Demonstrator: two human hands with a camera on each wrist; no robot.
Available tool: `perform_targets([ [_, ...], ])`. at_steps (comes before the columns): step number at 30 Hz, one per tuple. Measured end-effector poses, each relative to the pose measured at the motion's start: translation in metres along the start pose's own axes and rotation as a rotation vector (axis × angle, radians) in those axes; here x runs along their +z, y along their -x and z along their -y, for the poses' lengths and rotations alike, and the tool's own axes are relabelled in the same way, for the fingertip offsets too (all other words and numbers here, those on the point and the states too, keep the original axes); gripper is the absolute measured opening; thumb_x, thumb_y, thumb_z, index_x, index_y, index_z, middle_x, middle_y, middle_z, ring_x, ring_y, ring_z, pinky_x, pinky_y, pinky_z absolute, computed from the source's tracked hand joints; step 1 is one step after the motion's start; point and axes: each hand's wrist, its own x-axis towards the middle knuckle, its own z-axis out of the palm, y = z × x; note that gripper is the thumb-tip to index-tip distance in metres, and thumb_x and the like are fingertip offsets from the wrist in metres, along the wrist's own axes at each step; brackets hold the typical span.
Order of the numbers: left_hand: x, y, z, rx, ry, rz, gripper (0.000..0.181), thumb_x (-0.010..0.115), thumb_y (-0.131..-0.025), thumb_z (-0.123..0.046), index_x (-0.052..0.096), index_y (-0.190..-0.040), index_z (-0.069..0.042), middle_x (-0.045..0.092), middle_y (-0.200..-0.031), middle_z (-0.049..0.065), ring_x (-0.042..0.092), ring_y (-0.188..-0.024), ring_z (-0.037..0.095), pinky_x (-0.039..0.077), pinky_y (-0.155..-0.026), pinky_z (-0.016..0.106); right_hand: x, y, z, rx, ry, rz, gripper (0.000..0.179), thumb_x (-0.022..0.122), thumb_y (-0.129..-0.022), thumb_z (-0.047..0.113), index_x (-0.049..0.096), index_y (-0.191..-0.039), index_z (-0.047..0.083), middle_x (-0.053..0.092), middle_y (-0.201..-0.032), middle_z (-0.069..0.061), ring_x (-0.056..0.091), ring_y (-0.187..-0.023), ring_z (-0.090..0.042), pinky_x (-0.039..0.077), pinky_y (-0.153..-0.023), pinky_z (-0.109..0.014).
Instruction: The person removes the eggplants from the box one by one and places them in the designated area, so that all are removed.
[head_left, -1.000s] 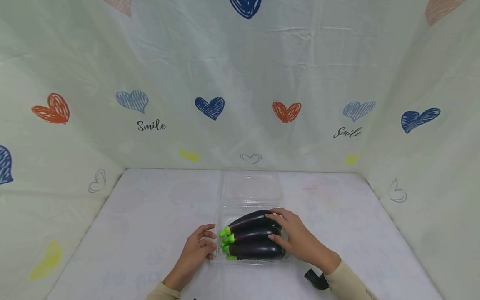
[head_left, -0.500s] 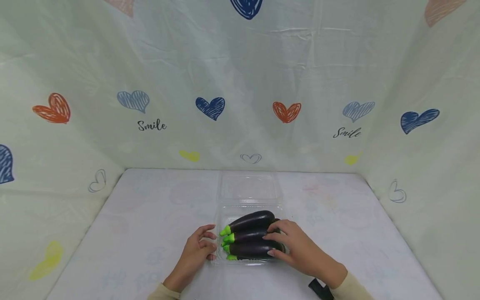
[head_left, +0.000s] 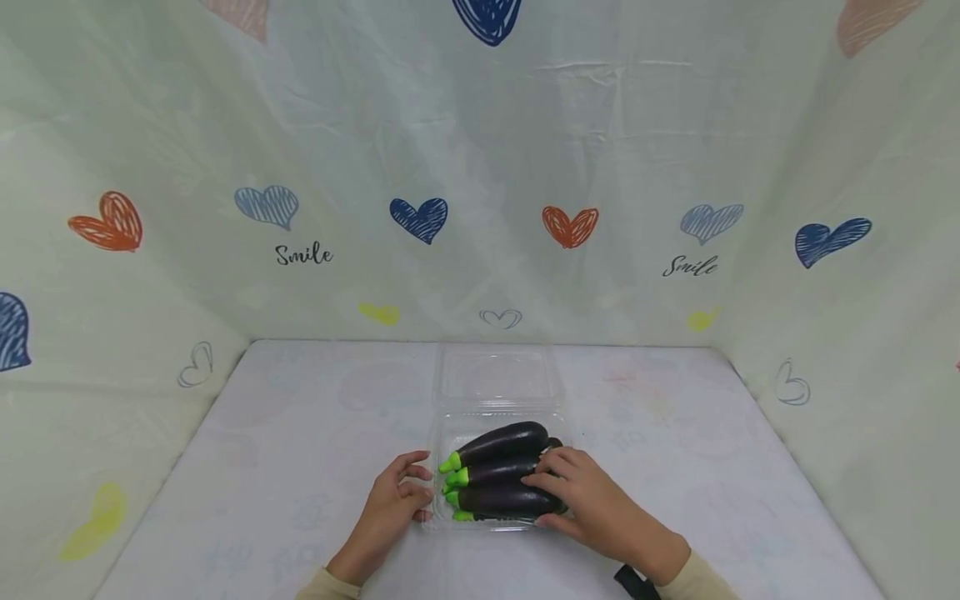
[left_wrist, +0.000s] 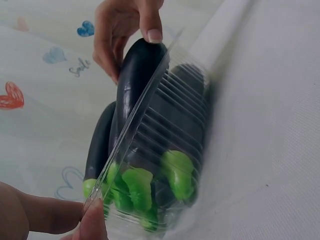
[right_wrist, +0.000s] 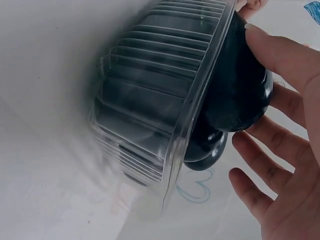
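Glossy dark eggplants (head_left: 495, 472), bright green stems (head_left: 450, 462), clear box (head_left: 460, 428)

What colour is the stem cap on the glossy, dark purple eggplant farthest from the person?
The stem cap is bright green; the head view shows it best.

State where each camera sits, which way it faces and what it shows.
Head: on the person's head, looking forward and down at eggplants in the open clear container; both sleeves, left hand and right hand show.
Left wrist: looks from the green stem end along the eggplants; left fingers pinch the rim below, right hand above.
Right wrist: looks at the dark ends; right hand at right, a bit of the left at top.
Shared: both wrist views show the container's ribbed wall.
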Motion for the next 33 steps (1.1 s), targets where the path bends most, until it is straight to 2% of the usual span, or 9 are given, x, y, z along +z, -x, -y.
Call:
perform_targets([
  [9,0.000,-0.001,0.002,0.010,0.000,0.004,0.058,0.062,-0.089,0.014,0.048,-0.145,0.010,0.056,-0.114,0.016,0.059,-0.078,0.013,0.057,-0.060,0.025,0.001,0.004,-0.001,-0.013,0.024,-0.042,0.047,0.091,-0.082,0.030,0.074,-0.122,0.012,0.065,-0.120,0.003,0.059,-0.117,-0.020,0.054,-0.100,-0.045],
  [19,-0.001,0.000,0.002,0.017,0.007,0.007,0.058,0.062,-0.089,0.013,0.048,-0.145,0.009,0.055,-0.113,0.015,0.058,-0.077,0.013,0.057,-0.060,0.025,-0.015,0.010,-0.009,0.005,-0.026,-0.105,0.048,0.089,-0.083,0.022,0.072,-0.127,0.011,0.063,-0.123,0.003,0.058,-0.117,-0.019,0.056,-0.095,-0.042],
  [25,-0.001,0.000,0.003,0.017,0.003,0.009,0.058,0.062,-0.089,0.014,0.048,-0.145,0.010,0.056,-0.114,0.016,0.059,-0.077,0.013,0.057,-0.060,0.025,-0.022,0.014,-0.018,0.032,-0.017,-0.151,0.042,0.082,-0.092,0.028,0.072,-0.128,0.011,0.065,-0.123,0.003,0.058,-0.118,-0.020,0.056,-0.095,-0.042],
  [33,-0.001,-0.001,0.003,0.004,0.002,0.011,0.058,0.062,-0.090,0.013,0.048,-0.146,0.009,0.056,-0.114,0.015,0.058,-0.076,0.014,0.057,-0.060,0.025,-0.030,0.020,-0.029,0.115,0.007,-0.176,0.054,0.091,-0.079,0.014,0.072,-0.129,0.011,0.066,-0.122,0.004,0.059,-0.118,-0.021,0.056,-0.094,-0.046],
])
